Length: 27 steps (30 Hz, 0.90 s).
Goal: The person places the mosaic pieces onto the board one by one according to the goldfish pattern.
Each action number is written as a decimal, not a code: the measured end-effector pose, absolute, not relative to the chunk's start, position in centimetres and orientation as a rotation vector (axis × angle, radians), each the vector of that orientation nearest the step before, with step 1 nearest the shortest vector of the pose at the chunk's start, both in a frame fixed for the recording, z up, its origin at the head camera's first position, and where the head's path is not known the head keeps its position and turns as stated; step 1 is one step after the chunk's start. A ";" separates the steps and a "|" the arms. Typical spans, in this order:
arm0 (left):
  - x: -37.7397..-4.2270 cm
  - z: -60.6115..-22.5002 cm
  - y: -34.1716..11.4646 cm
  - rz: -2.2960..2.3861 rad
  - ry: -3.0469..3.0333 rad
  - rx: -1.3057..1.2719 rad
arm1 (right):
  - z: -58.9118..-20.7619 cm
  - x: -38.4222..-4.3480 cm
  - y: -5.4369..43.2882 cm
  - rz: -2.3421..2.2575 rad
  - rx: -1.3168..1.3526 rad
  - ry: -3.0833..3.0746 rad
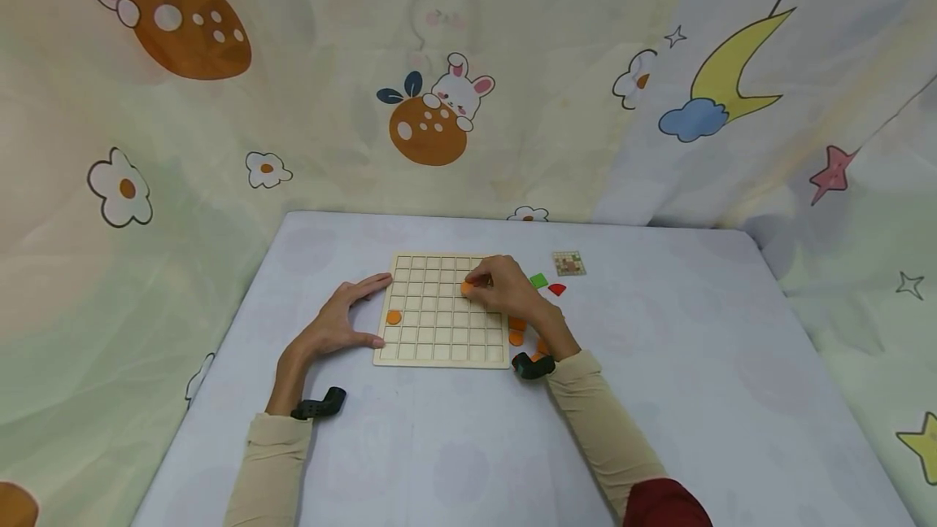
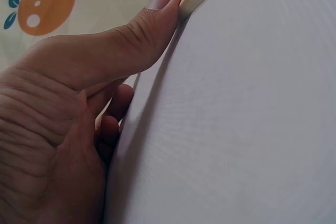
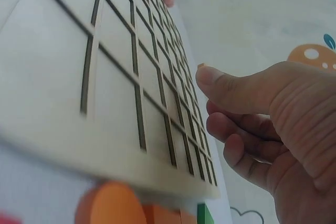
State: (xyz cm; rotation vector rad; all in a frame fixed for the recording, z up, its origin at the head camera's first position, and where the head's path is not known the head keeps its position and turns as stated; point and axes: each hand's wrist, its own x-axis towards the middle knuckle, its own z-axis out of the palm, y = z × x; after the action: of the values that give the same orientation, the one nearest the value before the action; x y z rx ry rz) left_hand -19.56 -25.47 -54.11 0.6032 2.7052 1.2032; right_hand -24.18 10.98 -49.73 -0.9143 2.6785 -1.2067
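On a white tabletop (image 1: 439, 446) lies a wooden grid board (image 1: 445, 341). The spread left hand (image 1: 338, 322) touches its left edge; the right hand (image 1: 507, 287) pinches an orange piece (image 1: 465, 289).

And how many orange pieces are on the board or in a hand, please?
2: one orange piece lies in the leftmost column of the board; another is pinched by the right hand, which may hide more.
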 end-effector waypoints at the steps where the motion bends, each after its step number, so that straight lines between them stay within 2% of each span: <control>1: -19.6 -54.1 -25.5 1.203 2.709 0.606 | -49.7 -24.3 10.8 -1.210 -0.919 2.670; 27: -19.2 -53.6 -25.3 1.211 2.693 0.576 | -50.0 -24.9 5.0 -1.192 -0.971 2.634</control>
State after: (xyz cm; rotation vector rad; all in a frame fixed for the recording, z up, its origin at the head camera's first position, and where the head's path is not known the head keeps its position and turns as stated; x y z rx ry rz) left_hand -19.17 -25.34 -53.62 0.5764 2.6933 1.2109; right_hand -24.87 5.02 -50.04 -0.9712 2.6336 -1.1916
